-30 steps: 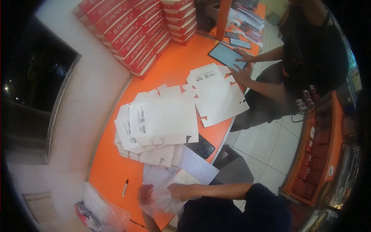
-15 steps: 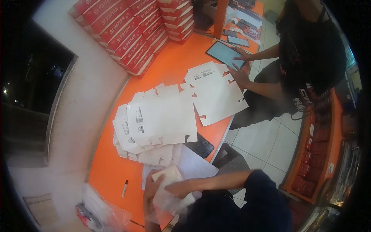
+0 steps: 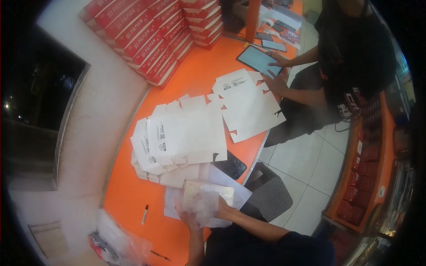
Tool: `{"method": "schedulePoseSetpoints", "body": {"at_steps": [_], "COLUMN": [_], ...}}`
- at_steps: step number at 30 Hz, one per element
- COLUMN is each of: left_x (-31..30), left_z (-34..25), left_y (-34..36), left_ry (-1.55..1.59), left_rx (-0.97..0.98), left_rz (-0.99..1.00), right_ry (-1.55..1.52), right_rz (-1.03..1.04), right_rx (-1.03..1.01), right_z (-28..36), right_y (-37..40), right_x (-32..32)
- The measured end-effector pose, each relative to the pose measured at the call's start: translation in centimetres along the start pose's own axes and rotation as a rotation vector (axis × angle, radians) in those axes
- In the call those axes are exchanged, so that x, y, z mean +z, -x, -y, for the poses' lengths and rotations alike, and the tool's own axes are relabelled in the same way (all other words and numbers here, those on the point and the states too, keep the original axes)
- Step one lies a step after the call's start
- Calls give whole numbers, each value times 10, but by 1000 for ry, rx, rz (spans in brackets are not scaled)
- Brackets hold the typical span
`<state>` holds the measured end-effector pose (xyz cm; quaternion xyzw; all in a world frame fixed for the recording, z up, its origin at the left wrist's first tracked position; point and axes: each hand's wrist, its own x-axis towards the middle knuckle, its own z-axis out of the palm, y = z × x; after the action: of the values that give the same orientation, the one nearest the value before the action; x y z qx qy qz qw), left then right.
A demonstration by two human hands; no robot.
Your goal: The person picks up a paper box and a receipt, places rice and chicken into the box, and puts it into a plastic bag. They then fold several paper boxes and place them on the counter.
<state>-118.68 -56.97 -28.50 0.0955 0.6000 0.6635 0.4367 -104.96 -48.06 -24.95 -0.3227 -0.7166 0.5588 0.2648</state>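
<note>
At the near edge of the orange table, a pale block-like packet (image 3: 208, 189) in clear plastic is held between both hands. My left hand (image 3: 190, 216) grips its lower left side, with crumpled plastic over the fingers. My right hand (image 3: 223, 208) holds the right side, its fingers partly hidden by the plastic. Under the packet lie white sheets (image 3: 242, 193). Just beyond, unfolded white box blanks (image 3: 191, 128) are piled up, and another flat blank (image 3: 250, 108) lies to their right. A black phone (image 3: 231, 166) rests beside the pile.
Red-and-white boxes (image 3: 142, 40) stand stacked at the back left. A co-worker's hands touch a tablet (image 3: 259, 60) at the table's far right side. A marker (image 3: 144, 214) and plastic bags (image 3: 120, 239) are at the left. A grey stool (image 3: 275, 195) stands right of the table.
The packet has turned and moved slightly right and away, with more of its top showing. My right forearm has swung lower, uncovering the stool. The co-worker's hands have shifted slightly at the tablet.
</note>
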Motion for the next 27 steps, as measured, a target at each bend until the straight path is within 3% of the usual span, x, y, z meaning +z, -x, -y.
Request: {"method": "schedulePoseSetpoints", "body": {"at_steps": [1,4,6,7,10,12,14,16,20,21,23,25,27], "left_x": [-16,-104,-150,-146,-111,-127,-138,-143,-140,-114,-77,-49,-11], "left_z": [9,66,91,82,12,2,-5,-10,-31,-54,-79,-90,-98], "left_y": [0,-1,-2,13,40,45,44,42,33,31,15,-5,-24], "left_ry": [19,102,126,111,-27,-89,-157,-231,190,261,94,-376,-579], "left_rx": [-40,-180,-265,-272,-353,-327,-338,-385,-439,-496,-496,-368,-293], "left_rz": [-7,-37,-67,-140,120,323,403,359,311,243,236,355,550], "right_ry": [-55,0,24,55,184,170,160,153,89,41,2,26,41], "right_rz": [54,169,275,321,439,506,543,549,633,676,781,905,946], "right_rx": [19,-176,-146,-146,-174,-214,-261,-319,-330,-361,-461,-603,-687], "right_z": [-1,-28,-53,-50,-3,6,12,15,9,13,22,34,43], "right_y": [2,16,27,27,23,22,24,28,34,33,33,31,28], "right_x": [-1,20,38,34,-3,-3,-2,0,14,16,21,25,30]}}
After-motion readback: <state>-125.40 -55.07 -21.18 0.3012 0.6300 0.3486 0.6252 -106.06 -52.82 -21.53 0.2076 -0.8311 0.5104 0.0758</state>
